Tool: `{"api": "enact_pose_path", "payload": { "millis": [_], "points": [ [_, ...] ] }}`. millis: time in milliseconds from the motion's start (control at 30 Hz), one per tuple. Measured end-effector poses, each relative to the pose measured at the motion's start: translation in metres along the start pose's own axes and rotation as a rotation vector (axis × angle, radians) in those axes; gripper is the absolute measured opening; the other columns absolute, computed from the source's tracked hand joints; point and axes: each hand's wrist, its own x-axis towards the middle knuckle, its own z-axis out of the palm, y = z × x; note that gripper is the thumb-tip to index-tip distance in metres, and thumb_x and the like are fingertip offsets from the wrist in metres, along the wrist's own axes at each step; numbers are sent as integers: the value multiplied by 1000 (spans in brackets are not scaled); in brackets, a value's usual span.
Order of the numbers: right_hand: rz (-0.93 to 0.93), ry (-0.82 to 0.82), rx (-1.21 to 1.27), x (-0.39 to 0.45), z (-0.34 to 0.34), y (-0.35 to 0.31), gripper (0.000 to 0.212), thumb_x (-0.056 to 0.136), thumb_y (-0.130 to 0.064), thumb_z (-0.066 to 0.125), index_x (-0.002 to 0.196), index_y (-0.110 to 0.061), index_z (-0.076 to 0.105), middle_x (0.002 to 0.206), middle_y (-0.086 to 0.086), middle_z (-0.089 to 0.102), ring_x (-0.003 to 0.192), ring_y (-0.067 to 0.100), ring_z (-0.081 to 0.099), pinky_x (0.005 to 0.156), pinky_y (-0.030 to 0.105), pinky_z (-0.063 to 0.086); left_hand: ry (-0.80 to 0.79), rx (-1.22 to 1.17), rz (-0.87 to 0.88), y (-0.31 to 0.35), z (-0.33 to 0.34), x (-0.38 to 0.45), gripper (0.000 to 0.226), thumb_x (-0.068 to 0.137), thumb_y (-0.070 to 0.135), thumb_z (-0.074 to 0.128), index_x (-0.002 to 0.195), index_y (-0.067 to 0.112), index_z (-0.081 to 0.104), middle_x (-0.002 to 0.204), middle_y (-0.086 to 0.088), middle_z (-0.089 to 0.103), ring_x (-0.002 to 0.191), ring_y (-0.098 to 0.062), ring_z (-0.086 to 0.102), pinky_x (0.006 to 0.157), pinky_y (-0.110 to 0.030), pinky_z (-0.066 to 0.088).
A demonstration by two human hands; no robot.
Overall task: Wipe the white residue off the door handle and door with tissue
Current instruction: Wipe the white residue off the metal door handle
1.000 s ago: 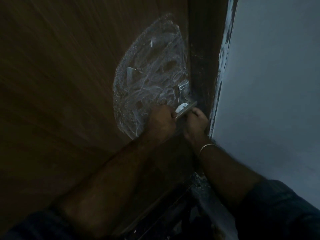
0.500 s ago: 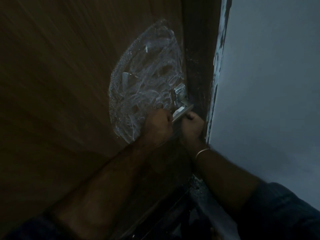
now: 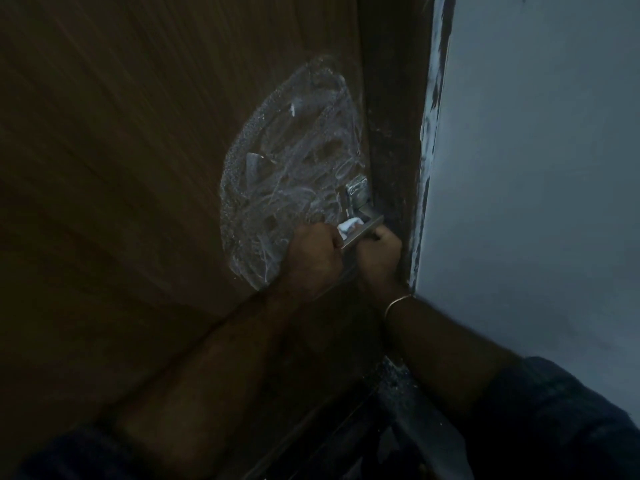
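My left hand (image 3: 313,259) covers most of the tissue (image 3: 349,226), and both hands hide the door handle's (image 3: 363,228) lower length.

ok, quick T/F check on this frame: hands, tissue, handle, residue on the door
1. The left hand grips white tissue against the door handle. True.
2. The white residue is already wiped off the wooden door. False: a large smeared patch remains.
3. The right hand hangs free of the handle. False: it grips the handle's end.
4. A bangle sits on the right wrist. True.
5. The residue lies on the grey wall. False: on the door beside the handle.
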Motion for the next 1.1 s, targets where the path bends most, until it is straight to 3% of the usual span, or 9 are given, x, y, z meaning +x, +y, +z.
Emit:
{"api": "enact_pose_path", "payload": {
  "millis": [133, 367, 567, 733, 933, 1000, 1100],
  "points": [
    [50, 26, 132, 1, 1, 2, 16, 87, -9, 70, 103, -5, 74, 99, 11, 74, 93, 24, 71, 84, 43, 59, 10, 7, 23, -3, 1, 0, 25, 90, 11, 61, 114, 13, 71, 113, -5, 70, 102, -17, 64, 80, -20, 43],
    [95, 1, 100, 5, -4, 10, 8, 85, -1, 68, 88, -6, 72, 90, 11, 73, 92, 32, 70, 84, 49, 58, 10, -5, 11, -4, 2, 1, 24, 90, 11, 59, 109, 14, 73, 111, -5, 71, 101, -20, 63, 76, -22, 41],
    [87, -37, 115, 9, -5, 10, 9, 85, -6, 71, 94, -6, 72, 90, 7, 73, 87, 25, 70, 74, 36, 60, -10, 6, -7, -2, 1, 1, 25, 92, 11, 59, 113, 14, 71, 114, -5, 69, 104, -18, 61, 76, -20, 39],
    [151, -29, 112, 11, -4, 14, 14, 86, 1, 64, 95, -6, 71, 94, 9, 73, 92, 28, 70, 81, 42, 60, -21, 5, -13, 1, -1, 2, 26, 93, 10, 58, 115, 13, 69, 116, -6, 68, 106, -20, 62, 81, -24, 44],
    [252, 60, 322, 15, -16, 16, 23, 88, 4, 63, 110, -1, 68, 105, 15, 71, 98, 30, 68, 83, 41, 60, -46, -37, -4, -2, 0, 2, 22, 94, 14, 58, 112, 11, 70, 110, -6, 70, 95, -15, 64, 73, -21, 44],
    [231, 67, 423, 17, -16, 7, 26, 87, 6, 64, 112, -1, 67, 99, 12, 71, 93, 28, 70, 76, 37, 62, -41, -39, 7, -4, 0, 3, 22, 94, 14, 59, 113, 12, 69, 110, -6, 70, 94, -14, 64, 71, -20, 45],
    [183, 100, 413, 14, -8, -1, 27, 87, 4, 64, 114, -1, 67, 105, 15, 71, 96, 30, 70, 82, 41, 60, -19, -33, 12, -5, 2, 3, 21, 93, 10, 58, 111, 13, 69, 110, -5, 70, 94, -14, 63, 69, -18, 43]
  ]
}}
